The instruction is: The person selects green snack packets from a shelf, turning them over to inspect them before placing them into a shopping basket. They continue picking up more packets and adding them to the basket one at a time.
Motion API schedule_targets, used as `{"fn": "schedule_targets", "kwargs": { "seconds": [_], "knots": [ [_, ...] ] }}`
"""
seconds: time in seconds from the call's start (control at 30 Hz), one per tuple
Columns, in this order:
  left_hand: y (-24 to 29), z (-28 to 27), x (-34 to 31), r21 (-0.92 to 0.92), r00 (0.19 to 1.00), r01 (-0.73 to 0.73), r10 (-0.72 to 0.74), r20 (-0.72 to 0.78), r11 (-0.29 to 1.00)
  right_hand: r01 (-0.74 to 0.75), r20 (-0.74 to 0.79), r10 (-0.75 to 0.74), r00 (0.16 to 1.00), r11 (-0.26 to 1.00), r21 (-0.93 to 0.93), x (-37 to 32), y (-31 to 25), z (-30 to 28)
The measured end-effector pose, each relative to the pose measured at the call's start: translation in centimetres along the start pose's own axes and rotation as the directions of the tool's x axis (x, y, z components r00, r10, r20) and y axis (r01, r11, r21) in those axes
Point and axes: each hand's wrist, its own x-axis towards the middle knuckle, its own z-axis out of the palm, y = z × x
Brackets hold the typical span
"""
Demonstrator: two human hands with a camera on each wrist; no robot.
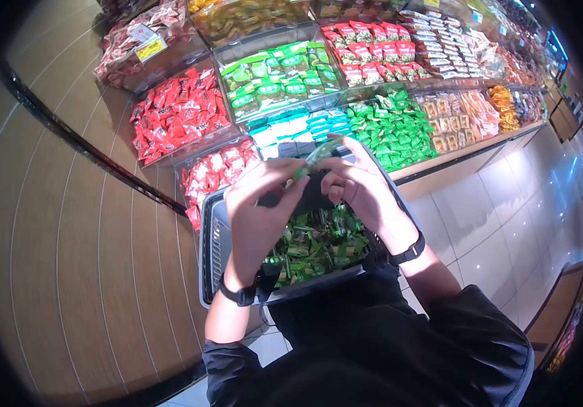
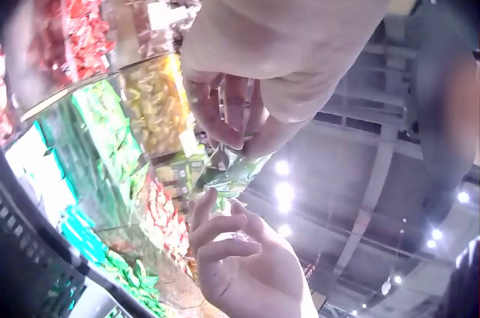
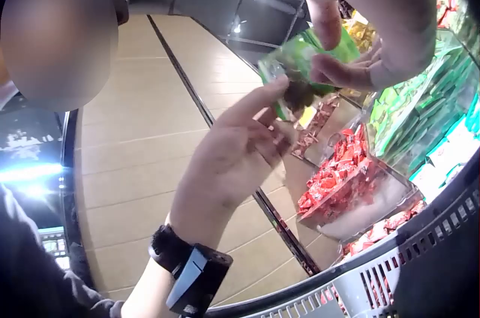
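I have one green packet (image 3: 291,61) up in the air over the basket, stretched between both hands. The left hand (image 1: 261,207) pinches one side of it between thumb and fingers, and the right hand (image 1: 367,193) pinches the other. Below them I see the grey basket (image 1: 205,261) with a heap of green-wrapped sweets (image 1: 318,247) inside. Just past its far edge, tiered display bins carry red packets (image 1: 179,112) on the left, blue packets (image 1: 329,125) in the middle and shiny green bags (image 1: 390,132) farther right, beside pale floor tiles (image 1: 498,200).
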Motion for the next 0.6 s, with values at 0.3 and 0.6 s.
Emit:
{"fn": "schedule_targets", "kwargs": {
  "seconds": [0.3, 0.6],
  "knots": [
    [2.5, 1.1, -1.6, 0.244, 0.874, -0.486, 0.469, 0.129, 0.839, 0.01, 0.116, -0.069, 0.991, 0.896, 0.444, -0.6, -0.8, 0.4],
    [2.7, 1.4, -1.9, 0.281, 0.861, -0.509, 0.487, 0.147, 0.814, 0.223, 0.126, -0.208, 0.97, 0.967, -0.126, -1.0, -1.0, 0.6]
  ]
}}
